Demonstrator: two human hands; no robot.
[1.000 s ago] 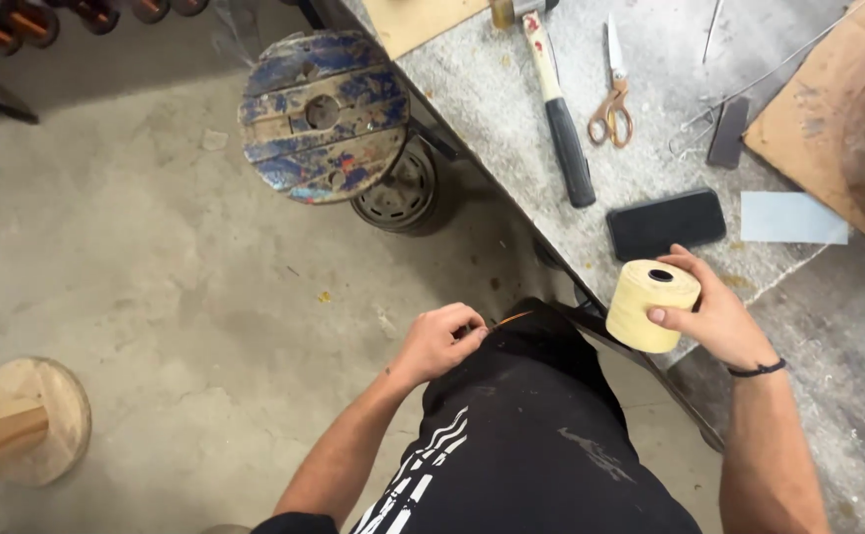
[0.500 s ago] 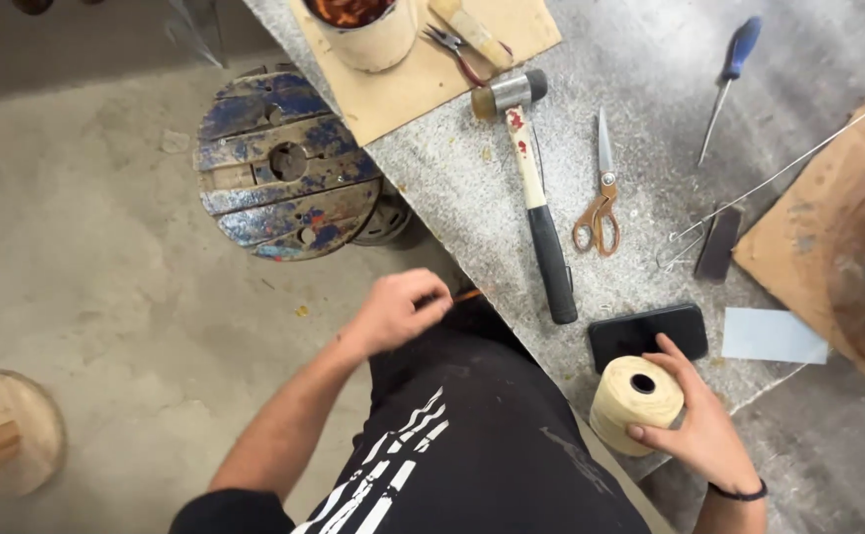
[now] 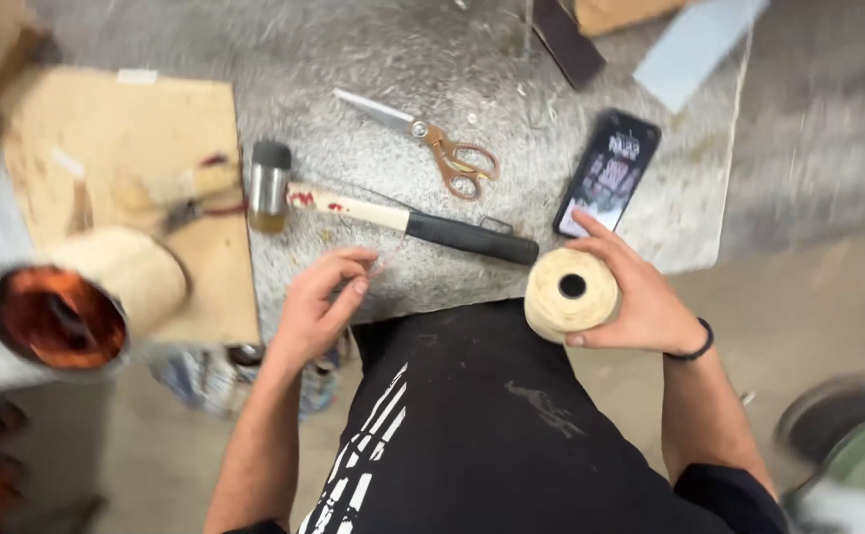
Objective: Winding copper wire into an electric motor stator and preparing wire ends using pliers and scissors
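Head view, person seated at the counter (image 3: 432,59). Since a second ago the left hand (image 3: 319,307) has risen from the lap to the counter edge, fingers pinched narrow on what appears to be a thin strand; the blur leaves this uncertain. The right hand (image 3: 640,297), wrist bent inward, has kept its fingers wrapped around the cream twine spool (image 3: 571,292) over the lap. Just beyond the fingertips lie a mallet (image 3: 393,213), scissors (image 3: 432,148) and a phone (image 3: 608,173).

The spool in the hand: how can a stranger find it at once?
Start at the grey table and go to its near edge, below the phone. There the right hand holds the spool: a cream roll of twine with a dark centre hole, the only round thing there.
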